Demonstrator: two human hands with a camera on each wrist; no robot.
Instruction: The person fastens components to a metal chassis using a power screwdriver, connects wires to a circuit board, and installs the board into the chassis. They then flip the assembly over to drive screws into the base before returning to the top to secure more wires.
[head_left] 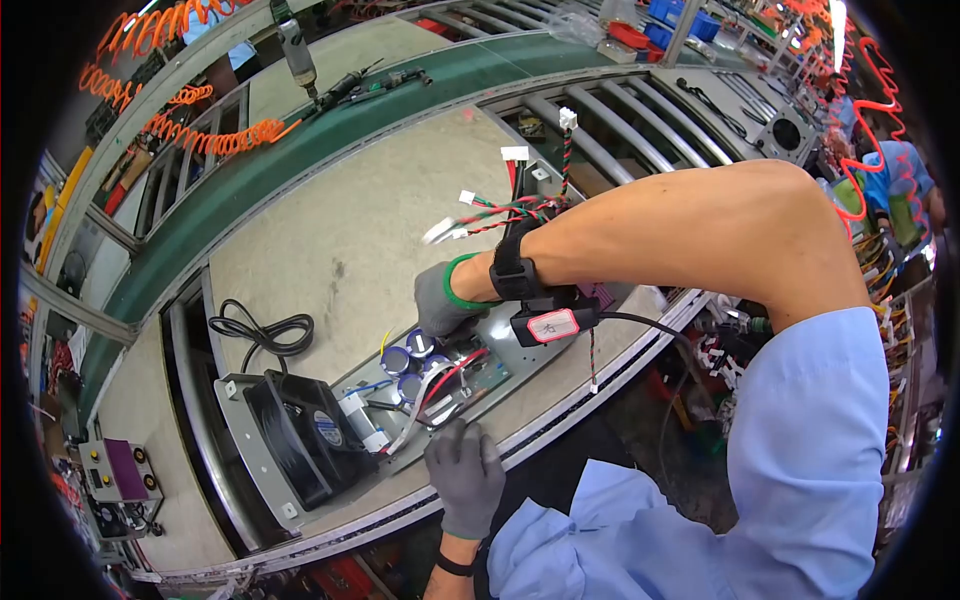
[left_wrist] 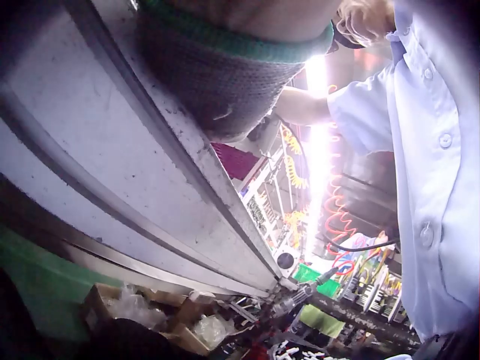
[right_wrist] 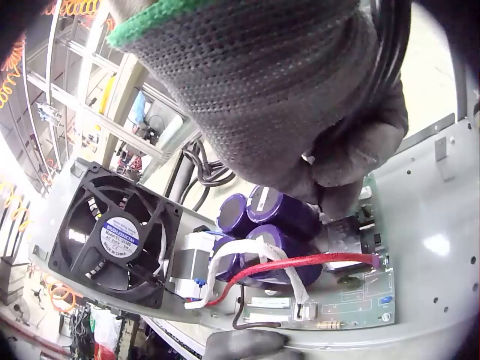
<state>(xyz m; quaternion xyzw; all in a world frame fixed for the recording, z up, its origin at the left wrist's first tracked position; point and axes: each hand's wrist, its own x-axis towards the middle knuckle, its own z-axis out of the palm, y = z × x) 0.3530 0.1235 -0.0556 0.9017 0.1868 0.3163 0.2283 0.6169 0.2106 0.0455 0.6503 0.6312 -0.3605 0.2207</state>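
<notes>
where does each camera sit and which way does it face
Head: on the head, facing forward and down at the fan, left hand and right hand.
Left wrist: on that wrist, facing past left hand to shirt and bright light.
Right wrist: on that wrist, facing the fan; right hand large above, left hand below.
Head and right wrist share the fan and purple cylinders.

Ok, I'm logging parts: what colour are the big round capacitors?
The capacitors are dark purple, clearest in the right wrist view.

Orange coiled hoses (head_left: 218, 138) hang near tools (head_left: 345, 90) on a green surface (head_left: 455, 78).
</notes>
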